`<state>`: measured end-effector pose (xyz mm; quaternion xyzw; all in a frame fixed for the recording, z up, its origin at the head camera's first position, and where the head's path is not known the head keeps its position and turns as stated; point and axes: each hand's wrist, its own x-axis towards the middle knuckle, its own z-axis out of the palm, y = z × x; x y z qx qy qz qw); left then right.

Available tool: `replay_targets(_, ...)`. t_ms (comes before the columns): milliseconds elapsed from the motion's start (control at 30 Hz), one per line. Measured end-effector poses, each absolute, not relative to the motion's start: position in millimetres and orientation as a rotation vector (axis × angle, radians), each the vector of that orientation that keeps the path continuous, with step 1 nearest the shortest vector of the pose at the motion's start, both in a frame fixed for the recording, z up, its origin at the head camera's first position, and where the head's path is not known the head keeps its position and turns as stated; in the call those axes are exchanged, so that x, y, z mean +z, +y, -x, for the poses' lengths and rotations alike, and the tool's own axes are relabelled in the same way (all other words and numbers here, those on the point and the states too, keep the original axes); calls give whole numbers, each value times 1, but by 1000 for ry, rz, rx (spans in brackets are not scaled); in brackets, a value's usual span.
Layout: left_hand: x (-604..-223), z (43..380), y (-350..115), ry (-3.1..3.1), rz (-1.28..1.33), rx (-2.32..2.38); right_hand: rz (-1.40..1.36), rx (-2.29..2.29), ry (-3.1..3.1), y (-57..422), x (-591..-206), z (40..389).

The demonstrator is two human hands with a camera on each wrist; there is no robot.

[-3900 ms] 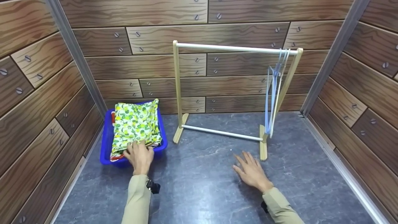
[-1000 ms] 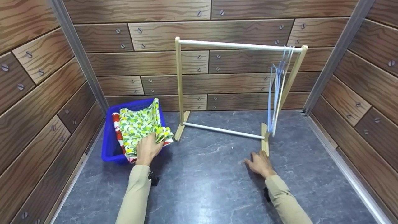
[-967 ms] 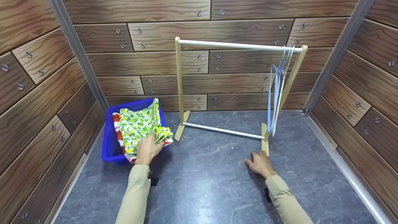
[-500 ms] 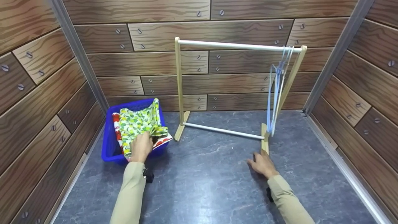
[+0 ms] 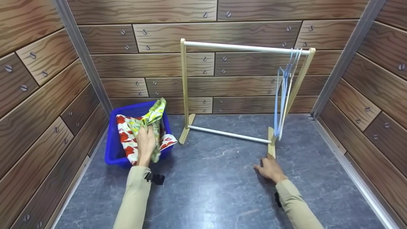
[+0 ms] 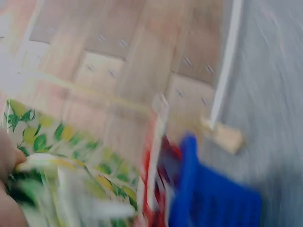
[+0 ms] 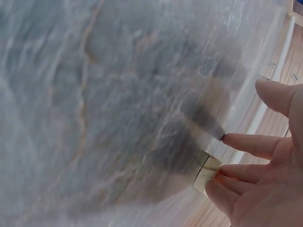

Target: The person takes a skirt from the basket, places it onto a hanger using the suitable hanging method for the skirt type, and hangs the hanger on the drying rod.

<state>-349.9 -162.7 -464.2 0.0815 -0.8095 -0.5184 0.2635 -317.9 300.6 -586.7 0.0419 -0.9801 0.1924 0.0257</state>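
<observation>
My left hand grips a white cloth with a green-and-yellow lemon print, bunched and lifted above the blue basket. Beneath it, a folded white cloth with red figures lies in the basket, one corner hanging over the right rim. The left wrist view is blurred; the lemon-print cloth fills its lower left, beside the basket's blue wall. At the right, my right hand touches the front end of the rack's wooden foot. In the right wrist view its fingers are mostly extended.
A wooden rack with a white top rail and a lower white bar stands near the back wall. Several blue and white hangers hang at its right end. Wood-patterned walls enclose the grey floor on three sides.
My left hand has gathered and raised the lemon-print cloth, baring the red-figured one below. My right hand, earlier above the floor with fingers spread, has moved to the rack's foot and stays there.
</observation>
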Motion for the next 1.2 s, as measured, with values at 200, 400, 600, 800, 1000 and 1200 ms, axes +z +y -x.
replay_targets(200, -452, 330, -133, -1950, -108, -1701, -155, 609, -3002, 300, -588, 319)
replay_targets(400, -459, 311, -98, -1886, 17, -1835, -120, 661, -2932, 297, -590, 320)
replay_targets(600, -487, 303, -64, -2016, 192, -1888, -107, 719, -2856, 286, -593, 323)
replay_targets(800, -523, 300, -40, -2257, 369, -1786, -176, 778, -2809, 269, -594, 324)
replay_targets(1000, -557, 297, -20, -2512, 491, -1464, -271, 950, -2809, 244, -590, 321)
replay_targets(1200, -583, 298, 1, -2625, 463, -1480, -388, 1049, -2799, 221, -588, 315)
